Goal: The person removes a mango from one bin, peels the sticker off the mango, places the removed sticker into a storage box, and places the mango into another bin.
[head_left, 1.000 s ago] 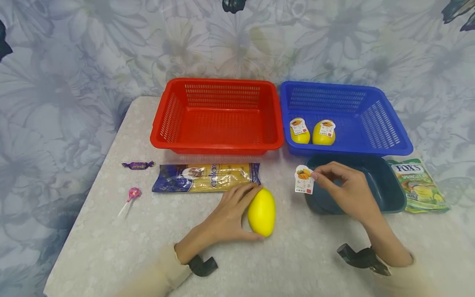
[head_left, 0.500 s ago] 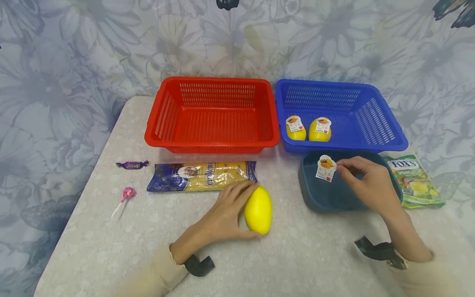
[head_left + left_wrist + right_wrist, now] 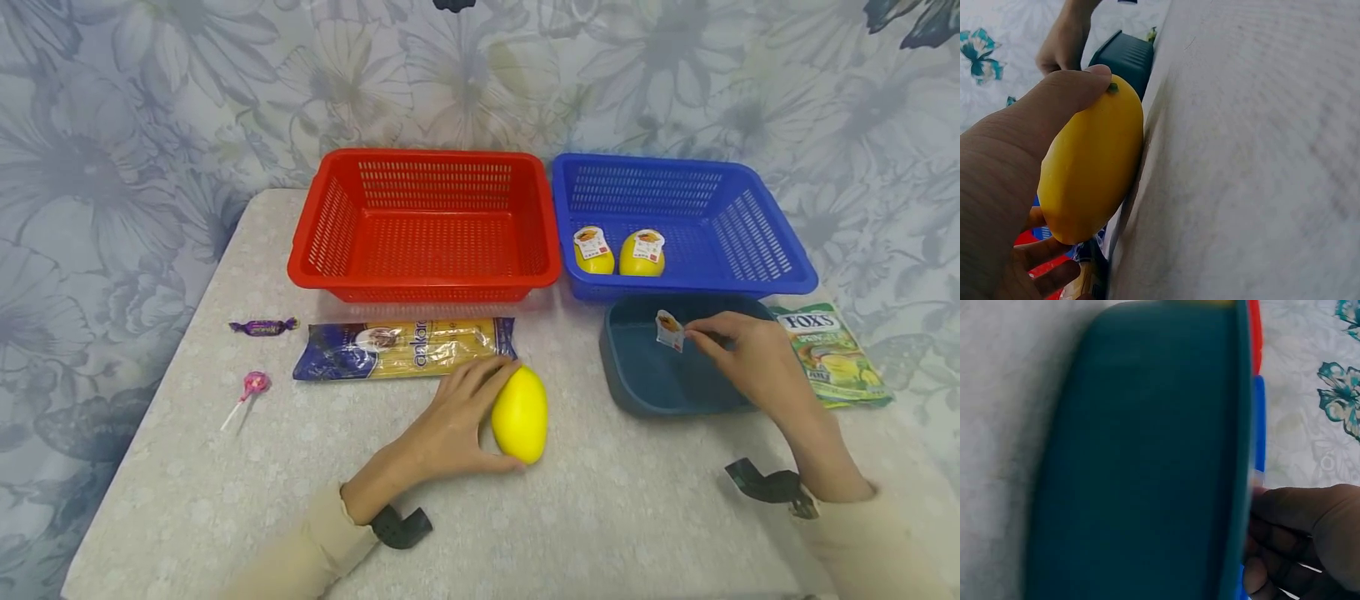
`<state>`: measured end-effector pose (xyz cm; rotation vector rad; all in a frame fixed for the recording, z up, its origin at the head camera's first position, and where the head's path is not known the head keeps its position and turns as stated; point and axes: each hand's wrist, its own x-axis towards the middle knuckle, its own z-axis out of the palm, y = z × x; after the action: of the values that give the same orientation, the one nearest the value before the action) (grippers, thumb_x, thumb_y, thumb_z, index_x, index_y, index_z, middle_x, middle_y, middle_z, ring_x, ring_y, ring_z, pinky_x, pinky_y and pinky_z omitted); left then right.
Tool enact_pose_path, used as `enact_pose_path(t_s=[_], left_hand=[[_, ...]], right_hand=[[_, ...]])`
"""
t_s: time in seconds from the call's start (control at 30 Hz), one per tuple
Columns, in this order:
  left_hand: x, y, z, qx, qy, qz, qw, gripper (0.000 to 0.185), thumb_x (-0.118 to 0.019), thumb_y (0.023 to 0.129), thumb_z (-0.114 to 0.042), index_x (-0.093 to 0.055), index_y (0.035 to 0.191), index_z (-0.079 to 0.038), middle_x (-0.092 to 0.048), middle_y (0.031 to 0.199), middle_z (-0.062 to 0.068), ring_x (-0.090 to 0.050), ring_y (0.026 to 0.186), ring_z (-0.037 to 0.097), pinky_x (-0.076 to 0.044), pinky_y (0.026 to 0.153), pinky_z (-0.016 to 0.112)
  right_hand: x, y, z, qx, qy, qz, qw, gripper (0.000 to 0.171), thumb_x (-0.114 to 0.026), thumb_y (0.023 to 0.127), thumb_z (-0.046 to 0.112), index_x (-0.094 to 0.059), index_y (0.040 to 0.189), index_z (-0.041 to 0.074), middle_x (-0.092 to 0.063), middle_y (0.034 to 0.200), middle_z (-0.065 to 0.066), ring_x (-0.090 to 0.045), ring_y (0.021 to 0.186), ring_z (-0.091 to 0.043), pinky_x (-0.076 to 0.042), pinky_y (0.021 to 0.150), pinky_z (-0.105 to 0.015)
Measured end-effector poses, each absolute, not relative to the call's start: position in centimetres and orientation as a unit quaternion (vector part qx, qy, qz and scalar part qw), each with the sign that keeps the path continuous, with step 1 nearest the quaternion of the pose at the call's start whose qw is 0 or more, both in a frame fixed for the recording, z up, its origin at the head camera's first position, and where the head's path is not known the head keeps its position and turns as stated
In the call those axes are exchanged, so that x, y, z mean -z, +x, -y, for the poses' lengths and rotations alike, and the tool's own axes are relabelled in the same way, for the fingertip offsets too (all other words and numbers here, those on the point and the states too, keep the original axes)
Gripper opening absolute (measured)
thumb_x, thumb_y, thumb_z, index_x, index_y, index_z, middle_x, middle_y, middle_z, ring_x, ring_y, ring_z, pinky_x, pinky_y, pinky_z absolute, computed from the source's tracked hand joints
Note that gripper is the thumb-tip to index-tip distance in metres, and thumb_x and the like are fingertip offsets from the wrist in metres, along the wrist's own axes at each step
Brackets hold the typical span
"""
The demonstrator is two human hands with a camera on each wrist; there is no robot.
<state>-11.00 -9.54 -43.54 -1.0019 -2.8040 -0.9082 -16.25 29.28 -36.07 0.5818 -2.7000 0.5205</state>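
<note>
A yellow toy mango [image 3: 521, 417] lies on the table, its smooth bare side up. My left hand [image 3: 461, 425] grips it, thumb at the near end and fingers at the far end; the left wrist view shows the thumb beside the small green stem mark of the mango [image 3: 1094, 169]. A small white paper tag [image 3: 670, 331] with a fruit picture is pinched between thumb and fingertip of my right hand [image 3: 753, 358]. That hand hovers over the dark teal tub [image 3: 637, 404]. In the right wrist view the teal tub [image 3: 1135, 456] hides most of the tag.
Behind stand a red basket [image 3: 423, 292] and a blue basket [image 3: 750, 287], the blue one holding two tagged yellow mangoes [image 3: 641, 258]. A pasta packet [image 3: 405, 348], a purple wrapped candy [image 3: 264, 327] and a pink lollipop [image 3: 256, 383] lie left. A green FOX'S bag [image 3: 836, 354] lies right.
My right hand has carried the tag rightward from the teal tub's left edge to over its inside, and the tag has turned. My left hand keeps its grip on the mango. The view has shifted slightly.
</note>
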Motion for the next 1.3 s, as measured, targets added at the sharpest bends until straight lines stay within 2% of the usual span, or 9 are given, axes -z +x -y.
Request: enact_pose_path(t_s=[0.07,0.2,0.37,0.53,0.8,0.97,1.1,1.2,1.3], left_hand=[[43.4,-11.0,9.6,0.292,-0.321,0.901,0.014,0.118,-0.081,0.067,-0.068,-0.026,0.159,-0.018,-0.029,0.159,0.006,-0.023,0.144,0.026,-0.023,0.115,0.050],[43.3,-11.1,9.8,0.292,-0.322,0.901,0.015,0.118,-0.081,0.067,-0.067,-0.026,0.159,-0.019,-0.029,0.159,0.005,-0.023,0.143,0.025,-0.024,0.114,0.050],[43.2,-11.2,9.9,0.291,-0.324,0.900,0.021,0.117,-0.080,0.067,-0.068,-0.027,0.159,-0.018,-0.029,0.159,0.005,-0.024,0.143,0.024,-0.026,0.114,0.049],[43.2,-11.3,10.0,0.288,-0.325,0.900,0.023,0.117,-0.080,0.067,-0.068,-0.028,0.159,-0.017,-0.030,0.159,0.005,-0.025,0.142,0.024,-0.026,0.114,0.048],[43.3,-11.2,9.8,0.286,-0.328,0.900,0.030,0.117,-0.079,0.067,-0.069,-0.028,0.159,-0.017,-0.030,0.158,0.005,-0.026,0.141,0.025,-0.025,0.114,0.048],[43.6,-11.0,9.7,0.288,-0.328,0.899,0.030,0.117,-0.080,0.067,-0.068,-0.029,0.158,-0.015,-0.030,0.158,0.005,-0.026,0.142,0.025,-0.025,0.114,0.050],[43.6,-10.9,9.6,0.285,-0.327,0.901,0.025,0.118,-0.079,0.067,-0.069,-0.028,0.159,-0.016,-0.030,0.158,0.005,-0.025,0.142,0.024,-0.023,0.115,0.049],[43.5,-10.9,9.6,0.284,-0.328,0.900,0.022,0.117,-0.078,0.068,-0.069,-0.027,0.159,-0.016,-0.030,0.159,0.006,-0.025,0.142,0.024,-0.024,0.115,0.048],[43.4,-10.9,9.6,0.284,-0.328,0.900,0.019,0.117,-0.077,0.069,-0.070,-0.027,0.159,-0.016,-0.029,0.159,0.005,-0.025,0.142,0.023,-0.024,0.115,0.048]], right_hand=[[36.4,-16.3,-29.4,-0.177,0.221,0.945,0.164,0.014,-0.083,0.079,0.004,-0.079,0.093,0.005,-0.074,0.084,-0.008,-0.067,0.069,-0.023,-0.052,0.057,-0.038],[37.1,-16.4,-29.4,-0.162,0.241,0.943,0.163,0.014,-0.085,0.076,0.005,-0.078,0.088,0.007,-0.073,0.081,-0.005,-0.066,0.067,-0.019,-0.053,0.058,-0.040],[36.7,-16.3,-29.1,-0.155,0.240,0.943,0.171,0.014,-0.085,0.077,0.004,-0.076,0.088,0.007,-0.071,0.081,-0.003,-0.062,0.067,-0.015,-0.050,0.058,-0.035],[35.5,-16.3,-28.3,-0.176,0.248,0.936,0.180,0.015,-0.081,0.081,0.004,-0.076,0.094,0.007,-0.070,0.086,-0.002,-0.063,0.072,-0.015,-0.045,0.065,-0.019],[33.6,-17.0,-26.1,-0.200,0.272,0.925,0.176,0.020,-0.079,0.084,0.005,-0.075,0.104,0.007,-0.071,0.095,-0.003,-0.066,0.082,-0.016,-0.045,0.068,-0.015],[32.7,-17.9,-24.4,-0.205,0.295,0.918,0.168,0.027,-0.078,0.085,0.006,-0.074,0.111,0.005,-0.070,0.102,-0.007,-0.067,0.083,-0.021,-0.051,0.065,-0.030],[32.1,-18.6,-22.8,-0.203,0.300,0.922,0.139,0.030,-0.076,0.089,0.012,-0.072,0.117,0.004,-0.068,0.112,-0.013,-0.066,0.097,-0.030,-0.054,0.079,-0.048],[31.8,-19.1,-21.7,-0.192,0.302,0.926,0.122,0.030,-0.075,0.090,0.014,-0.072,0.119,0.006,-0.067,0.118,-0.013,-0.062,0.109,-0.032,-0.051,0.091,-0.052],[31.7,-19.6,-20.9,-0.183,0.314,0.924,0.117,0.029,-0.075,0.091,0.016,-0.072,0.119,0.007,-0.067,0.119,-0.012,-0.060,0.113,-0.030,-0.049,0.096,-0.051]])
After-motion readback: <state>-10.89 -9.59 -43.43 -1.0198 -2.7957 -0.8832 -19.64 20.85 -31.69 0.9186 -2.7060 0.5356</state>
